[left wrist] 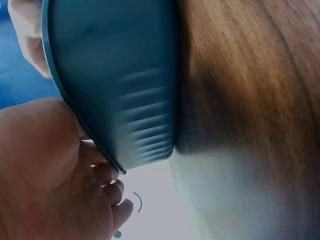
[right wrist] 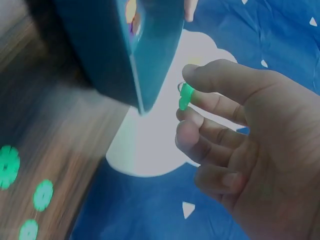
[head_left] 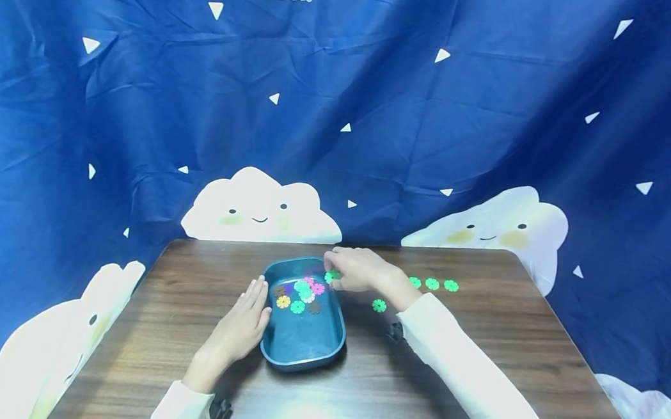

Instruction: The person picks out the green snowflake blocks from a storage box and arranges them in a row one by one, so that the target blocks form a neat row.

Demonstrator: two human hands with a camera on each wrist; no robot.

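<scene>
A blue-green tray (head_left: 301,348) on the wooden table holds several flower-shaped plastic discs, among them an orange one (head_left: 283,302), a pink one (head_left: 318,289) and a brown one (head_left: 315,307). My left hand (head_left: 242,322) rests along the tray's left side, fingers straight; in the left wrist view its fingers lie by the rim (left wrist: 82,122). At the tray's far right rim, my right hand (head_left: 360,270) pinches a green flower disc (right wrist: 185,96) between thumb and fingers.
To the right of the tray, a green disc (head_left: 379,306) lies on the table (head_left: 465,345). Farther back are several more, including one at the row's end (head_left: 451,286). A blue curtain (head_left: 376,109) with white clouds hangs behind the table.
</scene>
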